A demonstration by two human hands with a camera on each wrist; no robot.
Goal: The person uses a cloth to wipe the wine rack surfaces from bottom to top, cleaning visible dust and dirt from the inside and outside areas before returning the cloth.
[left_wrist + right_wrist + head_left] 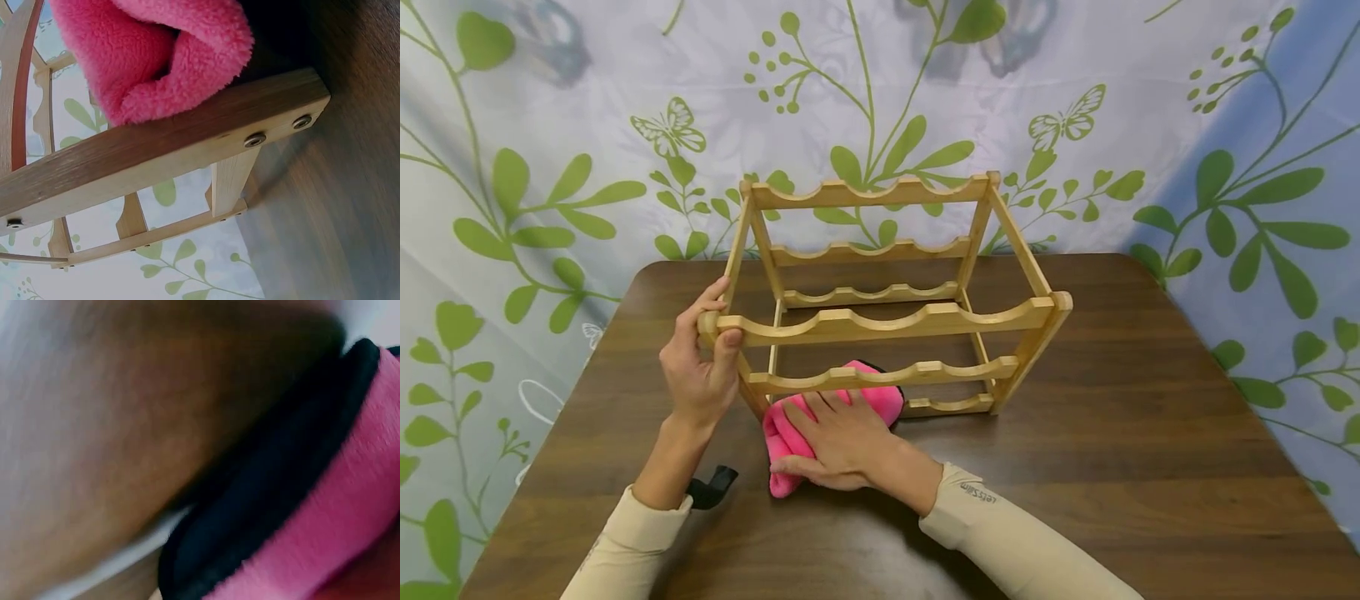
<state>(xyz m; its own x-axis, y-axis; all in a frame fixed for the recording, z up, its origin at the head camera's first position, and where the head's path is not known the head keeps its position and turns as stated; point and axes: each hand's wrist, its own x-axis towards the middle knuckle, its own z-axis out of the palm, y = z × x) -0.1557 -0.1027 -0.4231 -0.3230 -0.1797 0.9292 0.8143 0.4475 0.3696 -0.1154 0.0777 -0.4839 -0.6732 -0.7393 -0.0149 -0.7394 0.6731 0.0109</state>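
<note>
A light wooden rack (pixel 932 321) with scalloped rails stands on the dark tabletop. My left hand (pixel 700 367) grips its top front left corner, thumb on the front and fingers along the outer side. Low at the front, my right hand (pixel 842 442) presses a pink plush cloth (pixel 778 479) with a dark edge against the rack, its straight fingers spread across the cloth. Cloth and hand cover the left part of the bottom rail. In the left wrist view, the folded cloth (pixel 187 69) bulges beside a wooden post (pixel 156 134) with metal fasteners.
A small black object (pixel 715 487) lies on the table (pixel 1120 442) beside the left forearm. Behind the table hangs a pale curtain (pixel 625 100) printed with green leaves and butterflies. The right wrist view is blurred, with the cloth's dark edging (pixel 275 519) in the foreground.
</note>
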